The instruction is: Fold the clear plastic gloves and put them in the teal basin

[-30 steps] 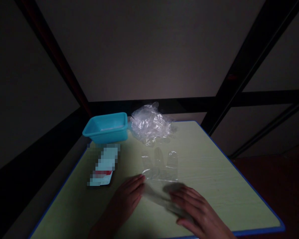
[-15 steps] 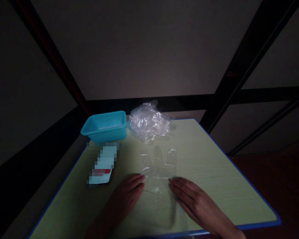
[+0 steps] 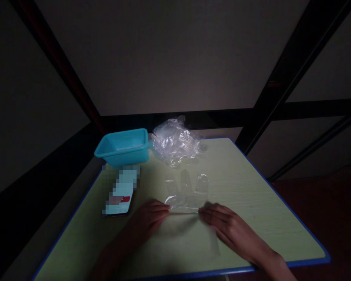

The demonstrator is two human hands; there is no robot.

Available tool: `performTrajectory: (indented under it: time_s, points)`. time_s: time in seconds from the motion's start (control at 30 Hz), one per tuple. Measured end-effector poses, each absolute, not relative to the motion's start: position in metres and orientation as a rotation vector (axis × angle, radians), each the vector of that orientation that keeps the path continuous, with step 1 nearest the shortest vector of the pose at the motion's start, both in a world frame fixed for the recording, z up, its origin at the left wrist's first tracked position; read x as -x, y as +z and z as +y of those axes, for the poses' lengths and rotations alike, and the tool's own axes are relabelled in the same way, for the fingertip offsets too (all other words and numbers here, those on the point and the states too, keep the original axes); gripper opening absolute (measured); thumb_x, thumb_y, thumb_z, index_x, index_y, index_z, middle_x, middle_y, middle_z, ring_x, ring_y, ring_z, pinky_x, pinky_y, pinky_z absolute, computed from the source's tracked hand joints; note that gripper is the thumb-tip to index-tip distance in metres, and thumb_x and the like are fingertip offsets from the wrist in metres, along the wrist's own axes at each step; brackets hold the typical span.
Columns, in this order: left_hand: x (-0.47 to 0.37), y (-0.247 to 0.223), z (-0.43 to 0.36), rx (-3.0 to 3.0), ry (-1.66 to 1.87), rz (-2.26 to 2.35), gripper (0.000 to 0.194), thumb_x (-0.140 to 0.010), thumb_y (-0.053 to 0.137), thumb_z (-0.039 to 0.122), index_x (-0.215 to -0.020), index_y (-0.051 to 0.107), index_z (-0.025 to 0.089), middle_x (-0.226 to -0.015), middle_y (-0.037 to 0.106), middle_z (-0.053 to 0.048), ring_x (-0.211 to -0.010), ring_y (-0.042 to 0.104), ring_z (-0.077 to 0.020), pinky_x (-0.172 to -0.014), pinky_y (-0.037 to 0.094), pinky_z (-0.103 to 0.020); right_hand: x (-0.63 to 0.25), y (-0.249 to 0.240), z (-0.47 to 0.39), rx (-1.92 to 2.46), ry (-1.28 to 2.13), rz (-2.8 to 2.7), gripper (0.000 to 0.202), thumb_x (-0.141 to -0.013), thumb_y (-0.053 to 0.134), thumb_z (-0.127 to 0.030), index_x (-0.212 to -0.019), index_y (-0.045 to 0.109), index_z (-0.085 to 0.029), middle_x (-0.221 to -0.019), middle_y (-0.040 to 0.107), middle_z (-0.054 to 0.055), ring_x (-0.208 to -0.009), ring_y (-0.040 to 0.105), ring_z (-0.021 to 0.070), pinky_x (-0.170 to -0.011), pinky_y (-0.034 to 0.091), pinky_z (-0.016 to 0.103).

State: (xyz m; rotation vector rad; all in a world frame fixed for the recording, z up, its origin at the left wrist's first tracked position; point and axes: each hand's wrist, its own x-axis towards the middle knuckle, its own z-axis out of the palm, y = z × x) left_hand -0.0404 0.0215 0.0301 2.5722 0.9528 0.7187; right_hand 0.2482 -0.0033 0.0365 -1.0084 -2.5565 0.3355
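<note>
From the head camera, a clear plastic glove lies flat on the pale green table, a little nearer the person than the middle. Its long axis runs away from the person: the finger ends point toward the far edge and the cuff end toward the near edge. The part closest to the hands looks folded over into a straight crosswise crease, though the film is so transparent that its outline is hard to trace.

The left hand lies palm down, fingers stretched flat and angled right, their tips at the left end of the crease. The right hand mirrors it, palm down, fingers pointing left, tips at the right end. Neither hand is closed around anything; both press flat with fingers extended. Both forearms run off the lower edge of the picture.

Beyond the glove sits a crumpled heap of clear plastic gloves, and just left of it a teal plastic tub. A pixelated flat object lies left of the left hand; what it is cannot be made out. The room is dim.
</note>
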Motion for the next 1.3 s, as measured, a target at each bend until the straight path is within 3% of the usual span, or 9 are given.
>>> performTrajectory:
  time_s: [0.23,0.37,0.47,0.6,0.8,0.9,1.03,1.2,1.3]
  points:
    - [0.045,0.037,0.035,-2.401,0.529,1.032,0.026,-0.091,0.043,0.021,-0.102,0.067,0.021,-0.097,0.072,-0.005,-0.09,0.065,-0.0186,-0.08,0.05,-0.031,-0.249,0.045,0.006,1.072,0.63,-2.417,0.031,-0.095,0.038,-0.024,-0.119,0.059,-0.021,-0.104,0.068,0.007,-0.099,0.06,0.0199,-0.087,0.05,0.036]
    - [0.048,0.039,0.047,-2.36,0.473,1.163,0.024,-0.088,0.045,0.026,-0.092,0.068,0.019,-0.09,0.071,-0.005,-0.084,0.064,-0.0196,-0.076,0.049,-0.03,-0.246,0.049,0.016,1.193,0.751,-2.316,0.037,-0.096,0.032,-0.032,-0.09,0.065,-0.017,-0.082,0.067,0.007,-0.076,0.063,0.0192,-0.07,0.051,0.033]
    - [0.044,0.047,0.058,-2.269,0.425,1.172,0.023,-0.085,0.047,0.028,-0.087,0.068,0.019,-0.087,0.07,-0.003,-0.081,0.062,-0.0201,-0.075,0.047,-0.028,-0.244,0.049,0.026,1.262,0.83,-2.23,0.046,-0.096,0.028,-0.04,-0.071,0.06,-0.018,-0.062,0.06,0.002,-0.057,0.056,0.0162,-0.056,0.046,0.029]
    - [0.033,0.061,0.073,-2.121,0.283,1.08,0.03,-0.085,0.042,0.024,-0.072,0.067,0.015,-0.071,0.069,-0.001,-0.07,0.062,-0.0182,-0.069,0.046,-0.026,-0.24,0.048,0.04,1.246,0.998,-2.091,0.05,-0.094,0.03,-0.047,-0.066,0.059,-0.018,-0.064,0.061,0.003,-0.062,0.057,0.0168,-0.061,0.046,0.029]
    - [0.026,0.068,0.085,-2.039,0.268,1.017,0.033,-0.086,0.038,0.023,-0.071,0.066,0.015,-0.078,0.072,-0.003,-0.075,0.066,-0.0165,-0.074,0.048,-0.026,-0.236,0.039,0.053,1.225,1.231,-1.869,0.049,-0.09,0.037,-0.052,-0.063,0.057,-0.016,-0.061,0.064,0.005,-0.058,0.059,0.0162,-0.062,0.047,0.029]
    - [0.027,0.066,0.088,-2.021,0.255,0.994,0.032,-0.086,0.04,0.024,-0.069,0.066,0.015,-0.074,0.072,-0.002,-0.072,0.066,-0.0162,-0.072,0.049,-0.025,-0.237,0.039,0.05,1.215,1.199,-1.879,0.043,-0.09,0.039,-0.047,-0.066,0.056,-0.016,-0.064,0.063,0.004,-0.059,0.058,0.0159,-0.059,0.047,0.028]
    - [0.033,0.056,0.079,-2.023,0.293,1.041,0.014,-0.076,0.058,0.026,-0.076,0.067,0.015,-0.08,0.071,-0.001,-0.076,0.065,-0.0184,-0.072,0.049,-0.026,-0.242,0.037,0.039,1.143,1.063,-2.072,0.026,-0.088,0.049,-0.035,-0.077,0.062,-0.015,-0.074,0.066,0.004,-0.065,0.06,0.0168,-0.056,0.047,0.026]
    - [0.039,0.031,0.053,-2.178,0.509,1.268,0.017,-0.066,0.068,0.019,-0.083,0.067,0.02,-0.095,0.069,-0.004,-0.093,0.062,-0.0238,-0.084,0.048,-0.035,-0.245,0.026,0.028,0.987,0.63,-2.306,0.02,-0.09,0.049,-0.024,-0.089,0.067,-0.017,-0.092,0.07,0.008,-0.088,0.064,0.0214,-0.079,0.052,0.035]
    - [0.038,0.016,0.043,-2.315,0.691,1.178,0.018,-0.07,0.063,0.011,-0.086,0.068,0.019,-0.092,0.07,-0.004,-0.088,0.064,-0.0203,-0.08,0.05,-0.032,-0.244,0.022,0.025,0.915,0.39,-2.413,0.022,-0.09,0.048,-0.02,-0.104,0.065,-0.015,-0.103,0.069,0.011,-0.101,0.062,0.0228,-0.089,0.05,0.039]
